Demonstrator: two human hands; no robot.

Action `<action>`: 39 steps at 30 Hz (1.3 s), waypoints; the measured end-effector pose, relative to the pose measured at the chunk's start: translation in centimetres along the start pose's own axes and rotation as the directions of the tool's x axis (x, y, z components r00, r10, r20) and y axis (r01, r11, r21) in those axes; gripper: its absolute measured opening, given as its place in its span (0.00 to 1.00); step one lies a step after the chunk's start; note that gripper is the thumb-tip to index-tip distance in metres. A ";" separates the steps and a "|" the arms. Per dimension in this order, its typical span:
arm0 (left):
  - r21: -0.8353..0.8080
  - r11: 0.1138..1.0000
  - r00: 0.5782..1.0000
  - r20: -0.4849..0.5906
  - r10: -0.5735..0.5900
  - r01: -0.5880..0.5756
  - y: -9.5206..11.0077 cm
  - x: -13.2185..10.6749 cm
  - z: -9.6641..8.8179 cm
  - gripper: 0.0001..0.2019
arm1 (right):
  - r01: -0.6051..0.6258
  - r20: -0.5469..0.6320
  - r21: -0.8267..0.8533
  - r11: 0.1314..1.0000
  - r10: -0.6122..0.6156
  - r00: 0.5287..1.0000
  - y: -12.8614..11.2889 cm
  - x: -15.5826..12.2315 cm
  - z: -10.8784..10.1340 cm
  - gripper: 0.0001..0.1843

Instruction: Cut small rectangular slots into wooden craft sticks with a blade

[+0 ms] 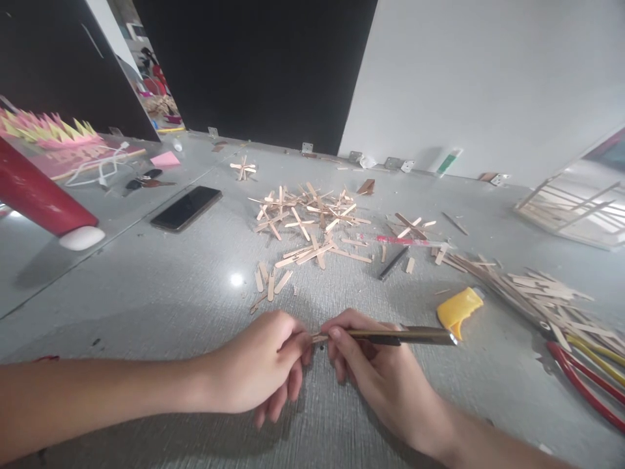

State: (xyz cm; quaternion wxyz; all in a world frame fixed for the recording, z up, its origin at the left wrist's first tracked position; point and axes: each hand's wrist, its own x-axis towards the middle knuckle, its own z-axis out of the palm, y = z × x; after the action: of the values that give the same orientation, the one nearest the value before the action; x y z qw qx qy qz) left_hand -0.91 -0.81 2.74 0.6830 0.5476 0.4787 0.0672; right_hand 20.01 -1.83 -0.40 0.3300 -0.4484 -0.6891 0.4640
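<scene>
Low over the grey table, my left hand [273,365] pinches a small wooden craft stick [318,337], mostly hidden by the fingers. My right hand [374,371] is closed around a slim brown-gold utility knife [422,335] with a dark slider and a shiny metal end pointing right. The knife's front end meets the stick between the two hands; its blade cannot be made out. Just ahead lie several short cut craft stick pieces [271,284]. Beyond them is a loose pile of craft sticks [317,208], some joined into crosses.
A yellow-handled tool [459,309] lies to the right, near red-and-yellow-handled pliers [586,381] and more sticks [547,286]. A black pen [393,263] lies ahead. At left are a phone [186,208], keys [144,181] and a red cylinder [43,189]. Upright panels [469,71] stand behind.
</scene>
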 end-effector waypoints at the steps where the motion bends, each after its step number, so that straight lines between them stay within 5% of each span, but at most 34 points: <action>1: -0.003 1.000 1.000 -0.008 0.014 -0.014 -0.1 0.0 0.1 0.13 | 0.002 0.003 0.000 1.000 -0.002 1.000 0.0 0.0 0.0 0.17; 14: 0.025 0.995 0.994 -0.034 0.101 -0.100 -0.3 0.1 0.4 0.15 | -0.127 0.043 0.204 0.971 0.121 0.992 -0.2 0.2 0.2 0.22; 33: 0.106 0.994 0.998 -0.039 0.040 -0.036 0.2 0.0 0.7 0.16 | -0.065 -0.044 0.188 0.980 0.074 0.996 0.0 0.4 0.9 0.18; 39: 0.053 0.999 1.000 -0.030 0.009 -0.007 0.3 0.1 0.4 0.17 | -0.009 -0.011 0.012 1.000 0.009 1.000 -0.7 0.2 0.3 0.20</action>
State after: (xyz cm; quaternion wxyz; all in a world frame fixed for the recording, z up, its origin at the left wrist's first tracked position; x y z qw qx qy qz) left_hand -0.39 -0.92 2.92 0.6607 0.5662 0.4884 0.0657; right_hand 19.45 -1.86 0.12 0.3344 -0.4519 -0.6825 0.4672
